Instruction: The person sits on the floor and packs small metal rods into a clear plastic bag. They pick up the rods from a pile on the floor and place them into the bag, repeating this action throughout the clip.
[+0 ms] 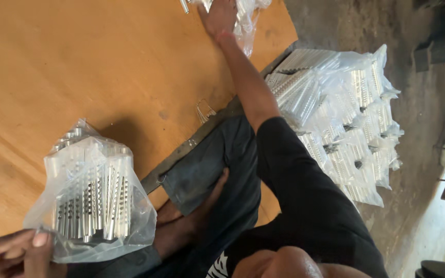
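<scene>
Pinching the lower corner of the bag of perforated metal parts [91, 198], the left hand [11, 256] has its grip closed on the thin film; the right hand is out of view. That bag stands on the table [52, 67]. Judged heavy, rigid and sharp-edged inside slippery, tearable plastic, it is best supported from beneath. Beyond the bag, a co-worker's hand [218, 16] touches another bag, cut off at the frame edge. Part count is unreadable.

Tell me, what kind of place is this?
Probably a small workshop or packing area. Perforated metal parts sit in a clear plastic bag on a wooden worktable, more bagged parts are stacked beside it, and the floor is bare concrete.
</scene>
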Action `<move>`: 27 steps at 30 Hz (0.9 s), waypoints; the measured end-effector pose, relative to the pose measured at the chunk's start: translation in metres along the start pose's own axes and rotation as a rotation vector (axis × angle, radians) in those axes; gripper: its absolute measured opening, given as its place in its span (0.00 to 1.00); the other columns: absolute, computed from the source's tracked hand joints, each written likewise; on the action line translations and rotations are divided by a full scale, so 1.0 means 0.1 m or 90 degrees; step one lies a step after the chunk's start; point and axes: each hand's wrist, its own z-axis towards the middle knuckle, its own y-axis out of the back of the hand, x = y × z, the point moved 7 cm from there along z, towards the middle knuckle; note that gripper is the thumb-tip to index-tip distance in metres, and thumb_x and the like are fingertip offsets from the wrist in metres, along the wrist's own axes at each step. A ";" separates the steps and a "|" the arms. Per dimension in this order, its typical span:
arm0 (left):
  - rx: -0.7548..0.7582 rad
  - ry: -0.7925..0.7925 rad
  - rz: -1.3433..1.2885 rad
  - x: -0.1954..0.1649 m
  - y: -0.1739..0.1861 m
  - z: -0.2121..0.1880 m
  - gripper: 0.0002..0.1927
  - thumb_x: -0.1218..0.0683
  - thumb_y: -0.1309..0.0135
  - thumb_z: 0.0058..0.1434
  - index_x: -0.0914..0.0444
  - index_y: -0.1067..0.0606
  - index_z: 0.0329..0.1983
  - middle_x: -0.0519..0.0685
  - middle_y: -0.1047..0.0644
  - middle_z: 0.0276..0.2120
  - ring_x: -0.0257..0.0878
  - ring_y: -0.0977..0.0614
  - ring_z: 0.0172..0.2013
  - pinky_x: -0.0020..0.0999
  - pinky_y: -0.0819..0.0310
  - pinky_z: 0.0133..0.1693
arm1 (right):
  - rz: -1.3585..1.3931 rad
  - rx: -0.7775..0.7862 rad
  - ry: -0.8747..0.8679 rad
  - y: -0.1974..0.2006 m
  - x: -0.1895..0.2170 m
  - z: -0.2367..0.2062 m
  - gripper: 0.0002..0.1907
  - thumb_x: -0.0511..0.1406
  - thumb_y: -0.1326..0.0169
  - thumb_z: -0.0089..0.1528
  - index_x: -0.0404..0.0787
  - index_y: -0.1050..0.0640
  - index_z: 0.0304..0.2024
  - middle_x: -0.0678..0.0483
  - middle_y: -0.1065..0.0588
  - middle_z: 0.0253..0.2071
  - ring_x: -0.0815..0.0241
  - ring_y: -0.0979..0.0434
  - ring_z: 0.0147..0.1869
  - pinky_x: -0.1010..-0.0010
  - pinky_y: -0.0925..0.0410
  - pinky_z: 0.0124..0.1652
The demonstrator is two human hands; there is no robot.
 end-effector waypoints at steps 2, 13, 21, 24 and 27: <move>-0.016 -0.017 -0.076 -0.08 0.00 -0.10 0.07 0.61 0.55 0.58 0.71 0.37 0.29 0.54 0.32 0.19 0.28 0.33 0.17 0.18 0.42 0.21 | 0.012 -0.090 0.029 0.17 0.05 -0.20 0.26 0.46 0.51 0.46 0.30 0.36 0.33 0.43 0.36 0.35 0.49 0.38 0.41 0.64 0.42 0.40; -0.042 -0.288 -0.350 -0.41 0.14 -0.56 0.07 0.63 0.49 0.59 0.67 0.36 0.30 0.44 0.35 0.18 0.26 0.38 0.15 0.17 0.47 0.18 | 0.139 -0.085 0.134 0.77 0.38 -1.81 0.18 0.42 0.47 0.41 0.34 0.32 0.26 0.45 0.32 0.27 0.48 0.31 0.32 0.62 0.36 0.31; -0.025 -0.295 -0.330 -0.37 0.18 -0.79 0.07 0.65 0.52 0.62 0.68 0.36 0.30 0.44 0.34 0.16 0.26 0.37 0.14 0.17 0.46 0.16 | 0.741 -0.164 0.092 1.36 0.37 -2.12 0.08 0.31 0.49 0.46 0.34 0.31 0.26 0.52 0.30 0.21 0.62 0.32 0.24 0.73 0.37 0.26; -0.031 -0.301 -0.335 -0.36 0.12 -0.76 0.06 0.65 0.52 0.61 0.68 0.36 0.30 0.44 0.35 0.17 0.26 0.37 0.13 0.17 0.46 0.17 | 0.961 -0.081 -0.017 1.27 0.37 -2.18 0.05 0.29 0.49 0.49 0.32 0.30 0.26 0.55 0.32 0.20 0.67 0.36 0.21 0.77 0.41 0.20; -0.038 -0.316 -0.324 -0.34 0.10 -0.72 0.06 0.65 0.52 0.60 0.67 0.36 0.30 0.43 0.36 0.17 0.26 0.39 0.13 0.17 0.48 0.16 | 1.107 -0.044 -0.081 1.12 0.49 -2.32 0.07 0.26 0.49 0.46 0.35 0.31 0.27 0.57 0.32 0.22 0.70 0.35 0.22 0.79 0.39 0.19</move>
